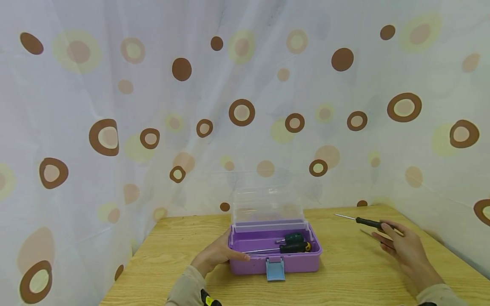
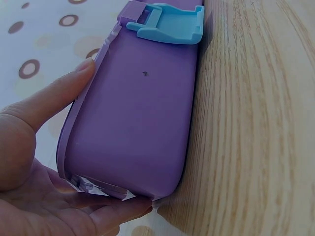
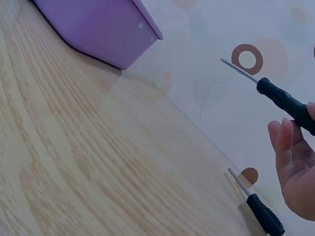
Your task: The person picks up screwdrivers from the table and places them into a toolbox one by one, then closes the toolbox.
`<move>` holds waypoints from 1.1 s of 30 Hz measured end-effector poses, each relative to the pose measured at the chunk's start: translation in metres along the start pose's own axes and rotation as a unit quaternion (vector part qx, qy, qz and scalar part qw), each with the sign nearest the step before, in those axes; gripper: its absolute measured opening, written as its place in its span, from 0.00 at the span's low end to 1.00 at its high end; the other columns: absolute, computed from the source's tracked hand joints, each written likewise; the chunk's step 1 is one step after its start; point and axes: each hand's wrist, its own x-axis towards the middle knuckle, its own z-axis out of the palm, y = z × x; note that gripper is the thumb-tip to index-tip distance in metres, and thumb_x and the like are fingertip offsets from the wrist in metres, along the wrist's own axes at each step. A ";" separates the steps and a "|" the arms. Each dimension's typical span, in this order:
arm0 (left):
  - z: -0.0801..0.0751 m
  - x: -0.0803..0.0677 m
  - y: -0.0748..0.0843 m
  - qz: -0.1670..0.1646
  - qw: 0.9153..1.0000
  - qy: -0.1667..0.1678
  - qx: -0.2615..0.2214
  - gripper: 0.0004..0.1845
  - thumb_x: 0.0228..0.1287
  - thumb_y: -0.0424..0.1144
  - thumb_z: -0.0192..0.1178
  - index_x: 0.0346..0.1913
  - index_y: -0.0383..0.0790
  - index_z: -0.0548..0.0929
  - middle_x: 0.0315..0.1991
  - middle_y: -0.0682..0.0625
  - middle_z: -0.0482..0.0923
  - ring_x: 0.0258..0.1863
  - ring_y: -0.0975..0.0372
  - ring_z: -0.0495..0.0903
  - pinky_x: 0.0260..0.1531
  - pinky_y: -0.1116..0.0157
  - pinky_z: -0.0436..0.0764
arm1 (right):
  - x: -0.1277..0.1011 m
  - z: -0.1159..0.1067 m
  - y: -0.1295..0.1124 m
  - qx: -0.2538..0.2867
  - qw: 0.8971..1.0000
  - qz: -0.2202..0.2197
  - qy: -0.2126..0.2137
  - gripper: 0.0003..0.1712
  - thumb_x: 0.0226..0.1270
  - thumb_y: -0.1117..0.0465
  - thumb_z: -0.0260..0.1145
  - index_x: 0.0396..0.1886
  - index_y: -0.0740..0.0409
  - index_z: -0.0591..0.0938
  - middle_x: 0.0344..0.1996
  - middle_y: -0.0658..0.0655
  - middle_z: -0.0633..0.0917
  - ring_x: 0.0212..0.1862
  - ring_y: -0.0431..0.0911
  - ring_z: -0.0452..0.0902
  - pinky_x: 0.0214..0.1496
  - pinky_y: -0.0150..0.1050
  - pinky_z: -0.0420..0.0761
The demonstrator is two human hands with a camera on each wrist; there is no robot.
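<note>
L hand (image 1: 220,255): grip on box (image 1: 254,266) edge; R hand (image 1: 407,248): pinch on screwdriver (image 1: 368,222); table (image 1: 346,267) btwn.

Toolbox (image 1: 252,267) on tabletop (image 1: 172,242), curtain (image 1: 245,76) behind.
Inside: rear screwdriver (image 1: 294,238), front screwdriver (image 1: 294,248). Latch (image 1: 275,272) at front, lid (image 1: 268,204) at back. Left hand (image 1: 219,254) at left end; right hand (image 1: 408,248) well to the right with held screwdriver (image 1: 368,222), loose screwdriver (image 3: 265,215) beneath.
</note>
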 end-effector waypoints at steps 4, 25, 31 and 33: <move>0.000 0.000 0.001 -0.001 1.000 0.003 0.000 0.65 0.51 0.32 0.80 0.83 0.42 0.44 0.71 0.34 0.67 0.67 0.39 0.69 0.69 0.41 0.63 | 0.000 0.003 -0.001 0.007 1.000 -0.009 -0.009 0.10 0.78 0.55 0.63 0.44 0.32 0.87 0.41 0.41 0.85 0.43 0.40 0.88 0.37 0.34 0.86; 0.001 -0.002 0.001 -0.005 1.000 0.010 0.009 0.65 0.51 0.33 0.80 0.83 0.42 0.43 0.71 0.35 0.67 0.67 0.39 0.68 0.70 0.39 0.62 | 0.001 0.026 0.000 0.004 0.995 -0.053 -0.080 0.14 0.82 0.58 0.57 0.50 0.36 0.88 0.43 0.45 0.87 0.46 0.40 0.88 0.36 0.33 0.86; 0.001 -0.002 0.001 -0.001 1.000 0.006 0.007 0.65 0.51 0.33 0.80 0.83 0.42 0.43 0.72 0.35 0.67 0.67 0.39 0.68 0.70 0.39 0.61 | 0.001 0.039 -0.002 -0.005 0.993 -0.056 -0.101 0.14 0.83 0.58 0.56 0.51 0.37 0.87 0.45 0.47 0.88 0.47 0.41 0.88 0.36 0.33 0.86; 0.001 -0.001 0.001 0.002 1.000 0.006 0.007 0.65 0.51 0.33 0.80 0.83 0.42 0.44 0.71 0.35 0.67 0.67 0.40 0.69 0.70 0.39 0.61 | 0.000 0.044 -0.002 -0.023 0.993 -0.052 -0.105 0.14 0.83 0.57 0.57 0.52 0.37 0.87 0.45 0.47 0.87 0.47 0.41 0.87 0.36 0.34 0.85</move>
